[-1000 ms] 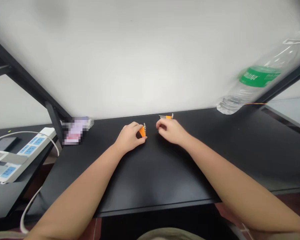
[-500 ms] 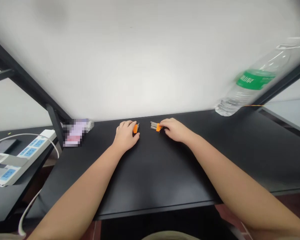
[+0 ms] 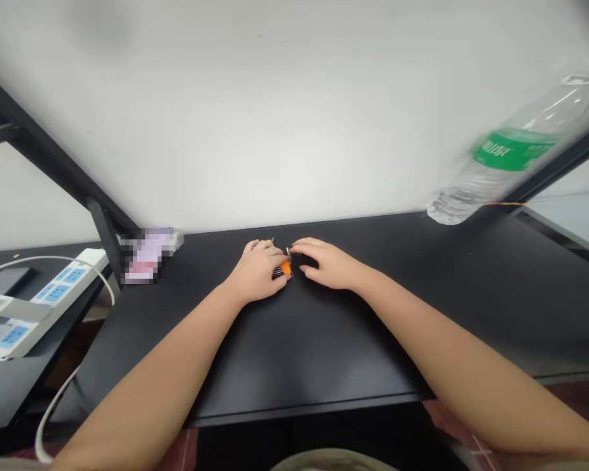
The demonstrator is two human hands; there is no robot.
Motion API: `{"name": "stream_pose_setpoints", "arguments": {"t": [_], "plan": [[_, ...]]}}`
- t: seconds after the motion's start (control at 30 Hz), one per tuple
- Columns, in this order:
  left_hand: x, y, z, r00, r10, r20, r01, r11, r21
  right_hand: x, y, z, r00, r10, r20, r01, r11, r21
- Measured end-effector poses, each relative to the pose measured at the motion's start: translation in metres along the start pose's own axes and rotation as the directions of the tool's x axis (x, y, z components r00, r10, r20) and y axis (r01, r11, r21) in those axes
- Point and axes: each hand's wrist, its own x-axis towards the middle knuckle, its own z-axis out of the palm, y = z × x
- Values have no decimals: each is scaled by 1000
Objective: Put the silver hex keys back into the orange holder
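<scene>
On the black tabletop (image 3: 304,347), my left hand (image 3: 258,271) is closed around an orange holder of hex keys (image 3: 285,267). Its thumb and forefinger grip the holder, and thin metal keys run back under the palm. Beyond the fingers of that hand, a second hex key set (image 3: 269,241) shows only as a bit of orange and a metal tip; the hand hides the rest. My right hand (image 3: 331,261) is just to the right, thumb and forefinger apart. Its forefinger tip is at an upright key end beside the orange holder; whether they touch I cannot tell.
A large clear bottle with a green label (image 3: 513,150) stands at the back right against the white wall. At left are a blurred-out pinkish packet (image 3: 150,255), a black frame post (image 3: 105,239), and a white power strip (image 3: 53,294) with a cable on a neighbouring table.
My right hand has moved left and brought its hex key set to my left hand, which now grips that set. The right fingers have opened. The other set lies beyond the left fingers.
</scene>
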Motion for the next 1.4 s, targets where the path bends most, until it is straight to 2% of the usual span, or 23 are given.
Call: {"name": "stream_pose_setpoints", "arguments": {"t": [0.17,0.43,0.87,1.1,1.3,1.4], "plan": [[2,0,0,999,0,34,0,1000,-24,1,-1,8,998,40,54,-37,997,-70],[2,-7,4,998,18,57,-16,999,-39,4,9,5,996,-9,84,13,999,-43],[2,-1,-3,998,17,68,-12,998,-67,3,5,2,995,-95,26,97,993,-71],[2,1,-4,997,16,71,-11,997,-74,4,9,5,999,-32,-41,32,999,-6],[3,4,-5,997,19,77,-14,998,-59,1,12,7,997,-13,74,13,1000,-3],[3,3,-3,997,30,64,-27,998,-56,2,11,8,997,-2,76,3,1000,-17]]}}
